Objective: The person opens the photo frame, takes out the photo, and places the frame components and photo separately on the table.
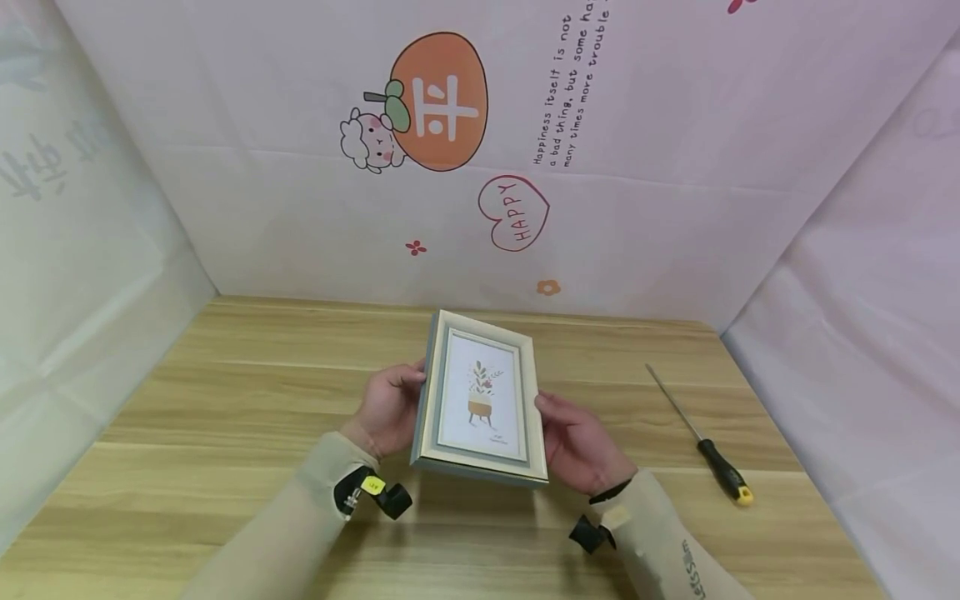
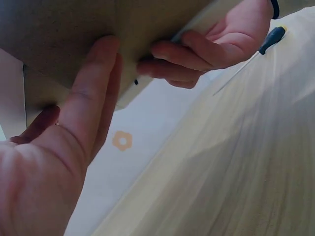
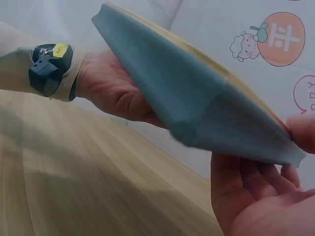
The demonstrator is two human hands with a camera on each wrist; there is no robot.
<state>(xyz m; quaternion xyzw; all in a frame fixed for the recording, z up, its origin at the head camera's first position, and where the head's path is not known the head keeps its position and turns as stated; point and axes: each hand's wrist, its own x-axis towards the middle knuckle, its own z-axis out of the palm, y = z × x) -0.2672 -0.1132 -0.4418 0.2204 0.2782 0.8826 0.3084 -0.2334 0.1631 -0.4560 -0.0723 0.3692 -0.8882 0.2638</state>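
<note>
A picture frame [image 1: 530,400] with a cream front and blue-grey sides is held tilted above the table, its print of a potted plant facing up. On its left side my left hand [image 1: 388,408] grips the edge, thumb at the side and fingers underneath. My right hand [image 1: 581,442] holds the opposite edge, thumb on the front rim. In the left wrist view, fingers of both hands support the brown back [image 2: 59,29]. The blue-grey side [image 3: 162,73] and one corner show in the right wrist view, with the right thumb [image 3: 301,132] on the rim.
A screwdriver [image 1: 722,472] with a black and yellow handle lies on the wooden table [image 1: 247,400] to the right. A white printed cloth [image 1: 300,225] hangs behind the table, with more cloth at both sides. Each wrist wears a small black camera.
</note>
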